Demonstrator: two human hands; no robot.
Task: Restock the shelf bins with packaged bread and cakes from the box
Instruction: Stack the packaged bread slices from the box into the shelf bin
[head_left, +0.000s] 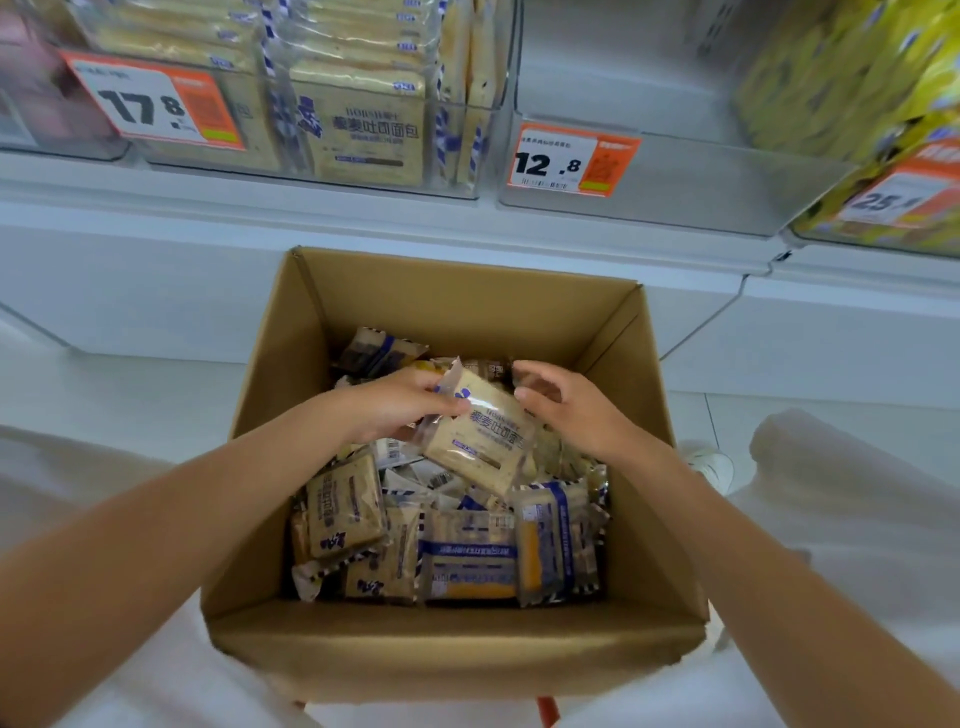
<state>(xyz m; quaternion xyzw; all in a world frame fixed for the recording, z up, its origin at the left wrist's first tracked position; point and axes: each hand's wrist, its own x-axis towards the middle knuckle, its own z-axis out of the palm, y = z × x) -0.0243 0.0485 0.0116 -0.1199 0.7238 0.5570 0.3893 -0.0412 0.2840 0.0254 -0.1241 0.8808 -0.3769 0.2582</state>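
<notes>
White shelf (363, 218) fronts fill the background beyond both hands, carrying clear bins side by side. Beyond the left hand (400, 405) stands a bin (249, 156) packed with upright bread packs and marked by a tag (156, 104) reading 17.8. Beyond the right hand (566, 410) sits a second bin (675, 182) with a tag (571, 161) reading 12.8. Farther out to that hand's right is a third bin (883, 228) of blurred yellow packs.

An open cardboard box (457, 649) lies under both hands, its far wall toward the shelf and its near wall toward the person. Both forearms reach in over the near rim.

The left hand grips a bread pack (483, 436) by its upper left corner, with the thumb on top and the fingers curled beneath the clear wrapper. The pack is tilted, its printed face up, and it slopes down from that hand toward the right hand's wrist, raised above the pile.

The right hand hovers just beside the pack's upper right edge, with its fingers loosely curled and its thumb pointing at the wrapper. It grips nothing, and whether it touches the pack cannot be told.

Below and nearer than both hands, loose packs (467, 556) lie jumbled over the box floor. More of them show just beyond the left hand's fingertips.
</notes>
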